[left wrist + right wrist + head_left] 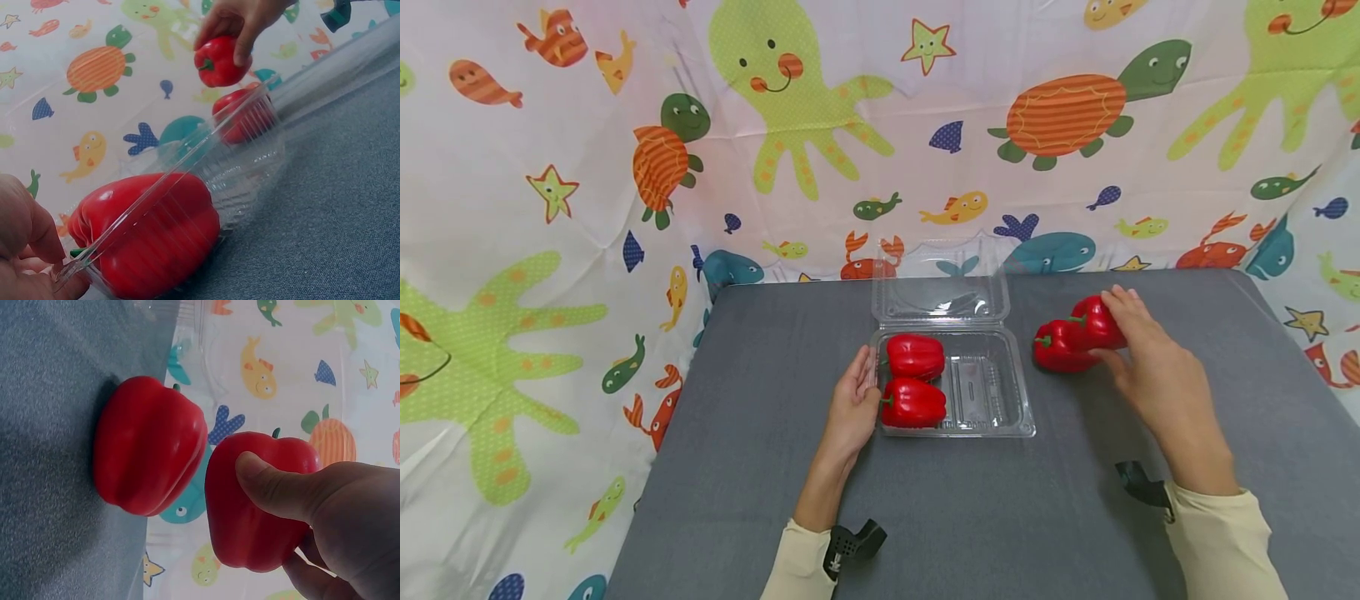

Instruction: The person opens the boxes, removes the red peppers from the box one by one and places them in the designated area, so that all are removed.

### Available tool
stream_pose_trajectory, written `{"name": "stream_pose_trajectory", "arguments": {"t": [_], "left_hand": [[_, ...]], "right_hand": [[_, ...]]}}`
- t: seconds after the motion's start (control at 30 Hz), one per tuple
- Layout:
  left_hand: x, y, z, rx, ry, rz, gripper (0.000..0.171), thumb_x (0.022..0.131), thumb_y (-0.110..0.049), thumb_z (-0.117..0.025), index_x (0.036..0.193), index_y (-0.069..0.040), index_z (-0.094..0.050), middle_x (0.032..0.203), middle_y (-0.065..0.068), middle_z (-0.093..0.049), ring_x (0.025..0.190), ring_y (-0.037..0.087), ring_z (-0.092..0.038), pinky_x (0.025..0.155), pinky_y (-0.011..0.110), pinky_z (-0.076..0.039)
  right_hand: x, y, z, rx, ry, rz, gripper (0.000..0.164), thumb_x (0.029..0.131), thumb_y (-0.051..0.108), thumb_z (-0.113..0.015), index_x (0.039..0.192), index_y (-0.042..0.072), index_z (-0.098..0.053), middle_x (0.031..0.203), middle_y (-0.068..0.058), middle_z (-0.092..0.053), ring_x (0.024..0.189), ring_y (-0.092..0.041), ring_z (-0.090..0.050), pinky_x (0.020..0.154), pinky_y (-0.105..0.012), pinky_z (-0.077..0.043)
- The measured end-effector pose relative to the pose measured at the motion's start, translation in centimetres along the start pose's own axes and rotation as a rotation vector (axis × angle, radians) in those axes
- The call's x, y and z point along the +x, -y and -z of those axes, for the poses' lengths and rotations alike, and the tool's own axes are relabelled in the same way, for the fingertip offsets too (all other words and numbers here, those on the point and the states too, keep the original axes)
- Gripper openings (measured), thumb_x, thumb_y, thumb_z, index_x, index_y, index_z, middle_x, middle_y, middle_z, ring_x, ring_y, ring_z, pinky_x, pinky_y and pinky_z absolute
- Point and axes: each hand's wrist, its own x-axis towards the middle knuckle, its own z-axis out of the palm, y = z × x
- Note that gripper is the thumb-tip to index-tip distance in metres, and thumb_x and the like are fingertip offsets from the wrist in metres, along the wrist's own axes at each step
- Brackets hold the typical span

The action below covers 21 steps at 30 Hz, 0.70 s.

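My right hand [1157, 375] grips a red bell pepper [1099, 322] between thumb and fingers, raised above the table. Below it, a second red bell pepper [150, 447] rests on the grey cloth, to the right of a clear plastic clamshell box [985, 429]. Two more red bell peppers lie in the left half of that box, one pepper [915, 357] behind the other pepper [914, 403], green stems pointing left. My left hand [852, 400] holds the box's left rim, which the left wrist view shows pinched between thumb and fingers [47, 234].
The box's transparent lid [940, 296] stands open toward the back edge of the grey table [760, 450]. A white curtain [820, 225] printed with sea animals hangs behind and to the left. A black wrist camera [857, 542] sits on the left sleeve.
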Motion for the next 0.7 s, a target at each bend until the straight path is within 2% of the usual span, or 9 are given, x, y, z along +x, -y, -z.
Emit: {"name": "stream_pose_trajectory", "arguments": {"t": [0.57, 0.7], "left_hand": [[-0.1, -0.1, 0.1, 0.023, -0.017, 0.01, 0.069, 0.101, 0.012, -0.037, 0.167, 0.003, -0.018, 0.173, 0.013, -0.027, 0.16, 0.025, -0.025, 0.127, 0.037, -0.026], [0.0, -0.1, 0.0, 0.014, -0.014, 0.013, 0.07, 0.101, 0.012, -0.037, 0.167, 0.003, -0.017, 0.173, 0.012, -0.026, 0.16, 0.024, -0.025, 0.127, 0.036, -0.026]], "right_hand": [[-0.3, -1.8, 0.4, 0.028, 0.016, -0.058, 0.102, 0.081, -0.004, -0.087, 0.167, 0.011, -0.032, 0.17, -0.014, -0.032, 0.157, -0.039, -0.028, 0.099, -0.077, -0.044], [-0.4, -2.4, 0.5, 0.036, 0.034, -0.071, 0.104, 0.081, -0.004, -0.087, 0.167, 0.012, -0.031, 0.17, -0.015, -0.032, 0.157, -0.039, -0.027, 0.098, -0.078, -0.044]]}}
